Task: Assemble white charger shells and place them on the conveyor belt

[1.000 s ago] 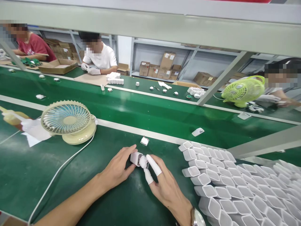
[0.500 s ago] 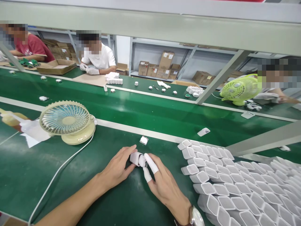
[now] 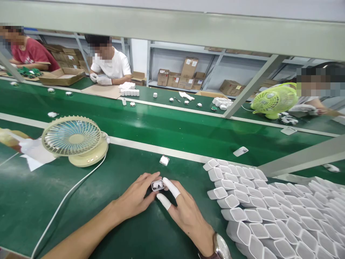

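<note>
A small white plastic housing [image 3: 152,187] is held at the middle of the bench, its open end facing me. Inside it sits a white insert [image 3: 158,185] with dark marks. My left hand [image 3: 137,192] grips the housing from the left between thumb and fingers. On my right hand [image 3: 185,210], white finger cots cover the thumb and index finger, which close on the housing's right and lower rim. Just beyond lies a small board with a white piece on top [image 3: 164,160].
Rows of open white housings [image 3: 250,207] stand close on my right. A beige fan [image 3: 75,140] with a white cable is at left. A green conveyor belt [image 3: 172,131] runs behind the bench, carrying a white housing [image 3: 240,151]. Co-workers sit across; a metal post [image 3: 304,158] rises at right.
The white insert has gone from sticking out to sitting inside the housing. The housing's open end has turned up toward me. The housing on the belt has shifted slightly right.
</note>
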A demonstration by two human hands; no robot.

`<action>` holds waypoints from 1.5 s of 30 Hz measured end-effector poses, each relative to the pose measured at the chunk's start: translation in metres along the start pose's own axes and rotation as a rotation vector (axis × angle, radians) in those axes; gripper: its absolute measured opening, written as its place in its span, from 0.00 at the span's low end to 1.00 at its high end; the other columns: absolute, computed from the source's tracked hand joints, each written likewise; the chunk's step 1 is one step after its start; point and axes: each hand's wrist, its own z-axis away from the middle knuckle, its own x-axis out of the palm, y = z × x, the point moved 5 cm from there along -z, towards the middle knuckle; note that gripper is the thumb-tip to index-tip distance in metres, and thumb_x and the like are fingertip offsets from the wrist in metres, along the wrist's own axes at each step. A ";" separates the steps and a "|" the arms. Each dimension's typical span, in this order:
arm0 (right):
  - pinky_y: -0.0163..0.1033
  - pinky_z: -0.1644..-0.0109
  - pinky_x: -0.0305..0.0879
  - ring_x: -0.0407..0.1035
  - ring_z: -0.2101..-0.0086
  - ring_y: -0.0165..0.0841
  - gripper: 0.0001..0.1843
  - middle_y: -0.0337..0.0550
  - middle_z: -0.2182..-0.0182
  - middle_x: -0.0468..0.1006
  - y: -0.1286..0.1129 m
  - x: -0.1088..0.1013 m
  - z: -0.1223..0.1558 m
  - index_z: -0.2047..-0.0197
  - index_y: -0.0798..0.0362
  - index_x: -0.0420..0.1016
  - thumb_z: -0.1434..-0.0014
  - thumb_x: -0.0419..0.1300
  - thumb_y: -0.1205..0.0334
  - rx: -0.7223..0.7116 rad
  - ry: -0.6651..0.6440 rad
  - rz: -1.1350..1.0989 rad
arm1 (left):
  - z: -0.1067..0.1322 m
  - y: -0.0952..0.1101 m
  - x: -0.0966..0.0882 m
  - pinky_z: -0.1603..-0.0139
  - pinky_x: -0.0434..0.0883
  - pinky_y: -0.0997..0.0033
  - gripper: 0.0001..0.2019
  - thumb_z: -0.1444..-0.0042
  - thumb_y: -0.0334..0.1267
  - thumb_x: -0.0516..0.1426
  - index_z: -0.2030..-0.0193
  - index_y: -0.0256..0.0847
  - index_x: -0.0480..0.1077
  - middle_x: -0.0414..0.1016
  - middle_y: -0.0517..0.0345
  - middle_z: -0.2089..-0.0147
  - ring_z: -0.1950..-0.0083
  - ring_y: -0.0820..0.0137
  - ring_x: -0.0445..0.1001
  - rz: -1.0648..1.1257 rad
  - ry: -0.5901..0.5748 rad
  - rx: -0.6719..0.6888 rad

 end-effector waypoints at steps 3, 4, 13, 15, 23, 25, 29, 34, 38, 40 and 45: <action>0.49 0.45 0.78 0.75 0.48 0.42 0.25 0.53 0.47 0.75 0.001 -0.003 -0.003 0.31 0.47 0.58 0.29 0.55 0.66 0.038 0.004 -0.040 | 0.002 -0.001 0.001 0.38 0.76 0.56 0.28 0.32 0.38 0.54 0.28 0.50 0.52 0.75 0.52 0.38 0.39 0.61 0.75 0.054 -0.040 -0.037; 0.49 0.44 0.77 0.74 0.47 0.42 0.23 0.54 0.46 0.74 0.001 -0.004 -0.005 0.33 0.47 0.61 0.29 0.56 0.66 0.047 0.003 -0.061 | 0.002 -0.002 0.000 0.39 0.76 0.57 0.27 0.32 0.39 0.55 0.29 0.50 0.54 0.75 0.52 0.38 0.39 0.62 0.76 0.067 -0.036 -0.032; 0.46 0.42 0.76 0.74 0.45 0.39 0.17 0.49 0.43 0.74 0.010 -0.006 -0.008 0.40 0.44 0.71 0.29 0.56 0.67 0.039 -0.045 -0.171 | -0.001 0.006 -0.013 0.48 0.77 0.70 0.05 0.32 0.34 0.58 0.51 0.45 0.70 0.76 0.53 0.46 0.50 0.69 0.80 -0.071 0.054 0.284; 0.46 0.42 0.76 0.74 0.45 0.38 0.17 0.49 0.42 0.74 0.012 -0.004 -0.007 0.40 0.44 0.71 0.30 0.56 0.67 0.039 -0.064 -0.173 | 0.000 0.009 -0.014 0.50 0.78 0.71 0.06 0.32 0.33 0.58 0.51 0.44 0.70 0.76 0.52 0.47 0.51 0.69 0.80 -0.103 0.060 0.303; 0.45 0.41 0.76 0.74 0.45 0.38 0.15 0.51 0.43 0.76 0.015 -0.002 -0.004 0.43 0.47 0.72 0.30 0.56 0.69 0.037 -0.051 -0.198 | 0.001 0.013 -0.014 0.52 0.79 0.71 0.08 0.32 0.30 0.55 0.49 0.42 0.70 0.76 0.49 0.46 0.51 0.68 0.80 -0.135 0.102 0.337; 0.45 0.42 0.76 0.75 0.46 0.39 0.16 0.51 0.44 0.75 0.015 -0.002 -0.004 0.42 0.47 0.71 0.30 0.56 0.69 0.028 -0.046 -0.188 | 0.001 0.012 -0.014 0.53 0.79 0.71 0.07 0.32 0.31 0.55 0.50 0.42 0.71 0.76 0.48 0.46 0.52 0.68 0.80 -0.122 0.109 0.334; 0.47 0.45 0.78 0.76 0.50 0.39 0.14 0.53 0.46 0.74 0.016 0.001 -0.004 0.43 0.48 0.71 0.30 0.56 0.67 0.014 -0.053 -0.171 | 0.000 0.007 -0.015 0.53 0.79 0.72 0.06 0.32 0.31 0.55 0.52 0.41 0.73 0.77 0.48 0.47 0.53 0.68 0.81 -0.123 0.116 0.323; 0.48 0.46 0.78 0.74 0.50 0.41 0.11 0.55 0.47 0.73 0.016 0.004 -0.003 0.46 0.51 0.70 0.30 0.57 0.67 0.008 -0.085 -0.125 | -0.001 0.006 -0.015 0.51 0.80 0.72 0.07 0.32 0.30 0.55 0.51 0.40 0.73 0.78 0.47 0.48 0.51 0.67 0.81 -0.137 0.107 0.336; 0.48 0.48 0.78 0.74 0.50 0.41 0.10 0.55 0.46 0.72 0.017 0.007 0.000 0.46 0.51 0.69 0.30 0.57 0.68 0.006 -0.092 -0.100 | -0.001 0.005 -0.013 0.48 0.79 0.69 0.08 0.32 0.31 0.56 0.49 0.41 0.72 0.78 0.48 0.47 0.49 0.66 0.81 -0.139 0.102 0.315; 0.48 0.48 0.79 0.74 0.50 0.41 0.10 0.55 0.46 0.72 0.017 0.007 0.001 0.47 0.52 0.70 0.30 0.57 0.69 -0.003 -0.091 -0.096 | -0.001 0.003 -0.011 0.46 0.79 0.67 0.08 0.32 0.32 0.57 0.48 0.41 0.72 0.78 0.48 0.46 0.48 0.65 0.81 -0.130 0.101 0.295; 0.49 0.47 0.78 0.73 0.49 0.41 0.11 0.54 0.46 0.72 0.013 0.006 -0.001 0.46 0.51 0.69 0.30 0.55 0.69 -0.010 -0.069 -0.086 | -0.002 0.000 -0.008 0.48 0.78 0.67 0.06 0.32 0.32 0.57 0.50 0.43 0.72 0.78 0.49 0.45 0.50 0.66 0.81 -0.097 0.089 0.277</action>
